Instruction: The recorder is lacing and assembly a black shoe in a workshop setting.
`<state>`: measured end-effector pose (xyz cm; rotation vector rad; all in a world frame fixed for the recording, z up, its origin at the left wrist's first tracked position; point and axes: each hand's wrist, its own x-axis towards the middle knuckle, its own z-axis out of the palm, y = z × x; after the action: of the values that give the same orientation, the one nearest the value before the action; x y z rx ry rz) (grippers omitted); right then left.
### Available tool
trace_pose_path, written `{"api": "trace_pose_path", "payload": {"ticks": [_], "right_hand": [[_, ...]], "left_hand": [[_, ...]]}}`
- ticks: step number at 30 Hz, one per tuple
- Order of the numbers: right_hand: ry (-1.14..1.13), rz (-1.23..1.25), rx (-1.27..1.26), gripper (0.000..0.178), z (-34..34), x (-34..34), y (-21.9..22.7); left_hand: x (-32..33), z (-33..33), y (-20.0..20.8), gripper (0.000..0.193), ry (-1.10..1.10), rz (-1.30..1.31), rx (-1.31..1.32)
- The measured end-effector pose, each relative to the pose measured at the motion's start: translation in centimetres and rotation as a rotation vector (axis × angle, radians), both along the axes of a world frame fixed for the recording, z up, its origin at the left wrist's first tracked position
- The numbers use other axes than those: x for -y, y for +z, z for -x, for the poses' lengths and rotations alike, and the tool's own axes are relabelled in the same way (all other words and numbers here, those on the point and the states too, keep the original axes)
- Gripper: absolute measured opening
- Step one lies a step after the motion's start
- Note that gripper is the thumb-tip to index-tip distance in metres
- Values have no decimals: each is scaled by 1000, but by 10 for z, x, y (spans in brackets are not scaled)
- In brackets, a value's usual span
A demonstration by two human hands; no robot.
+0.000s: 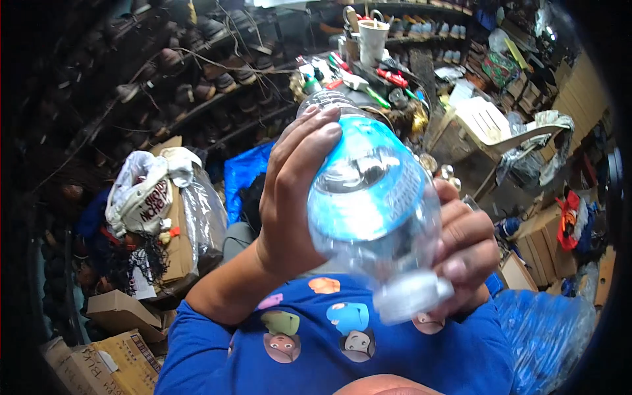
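Observation:
A clear plastic bottle (368, 243) with a light blue label is held up close in front of my chest. It lies tilted, its white cap (409, 296) toward me and its ribbed base pointing away. My left hand (293, 178) wraps the bottle's left side, with fingertips over the label's far edge. On the other side, my right hand (469, 243) has its fingers curled against the bottle's shoulder, beside the cap. Cap and right fingertips are slightly blurred. How much liquid the bottle holds, I cannot tell.
Beyond the bottle, a cluttered bench (424, 72) carries tools and a white cup (372, 43). Shelves of shoes (224, 82) line the back. A white plastic chair (484, 122) stands at the right, cardboard boxes (115, 362) at lower left, and a white bag (141, 191) at the left.

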<state>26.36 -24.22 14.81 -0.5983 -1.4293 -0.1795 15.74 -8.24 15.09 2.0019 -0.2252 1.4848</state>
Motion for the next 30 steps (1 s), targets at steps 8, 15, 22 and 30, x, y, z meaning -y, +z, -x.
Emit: {"api": "trace_pose_path", "payload": {"ticks": [8,15,22,30], "right_hand": [[204,-194,120,26,15,-13,45],[252,-242,252,31,28,-14,79],[266,-359,393,34,38,-14,100],[453,314,466,28,28,19,125]], "left_hand": [[-7,22,51,50,120,-207,151],[-43,31,87,52,107,-571,362],[-7,75,148,47,30,-521,240],[-38,72,176,33,176,-773,418]]}}
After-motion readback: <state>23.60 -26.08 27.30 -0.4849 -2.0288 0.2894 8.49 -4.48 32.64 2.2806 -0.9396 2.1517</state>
